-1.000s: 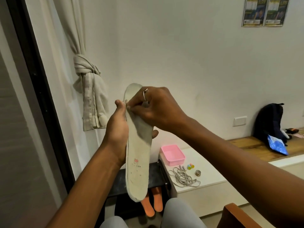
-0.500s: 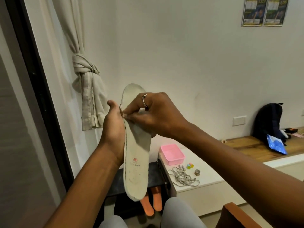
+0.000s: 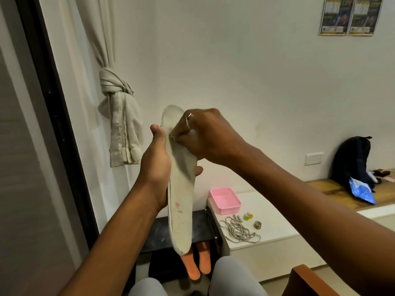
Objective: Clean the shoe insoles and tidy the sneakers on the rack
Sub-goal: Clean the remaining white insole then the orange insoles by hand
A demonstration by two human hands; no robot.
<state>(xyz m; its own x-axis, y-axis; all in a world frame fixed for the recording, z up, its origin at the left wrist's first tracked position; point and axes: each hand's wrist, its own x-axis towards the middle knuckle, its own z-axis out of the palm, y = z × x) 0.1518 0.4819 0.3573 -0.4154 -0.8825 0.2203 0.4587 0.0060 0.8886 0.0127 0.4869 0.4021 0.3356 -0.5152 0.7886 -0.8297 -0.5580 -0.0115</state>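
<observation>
I hold a long grey-white insole upright in front of me, toe end up. My left hand grips it from behind at mid-length, thumb up along its left edge. My right hand has its fingers curled and pinches at the insole's left edge near the toe end; whatever is between the fingertips is too small to tell. Two orange insoles lean below on the dark shoe rack, partly hidden by the grey one.
A white low cabinet to the right carries a pink tray, loose grey laces, small coloured rolls and a tape ring. A knotted curtain hangs at left. A dark backpack and blue bag sit far right.
Both hands and the insole have shifted slightly down and left in view. The right fingers stay pinched at the insole's upper left edge.
</observation>
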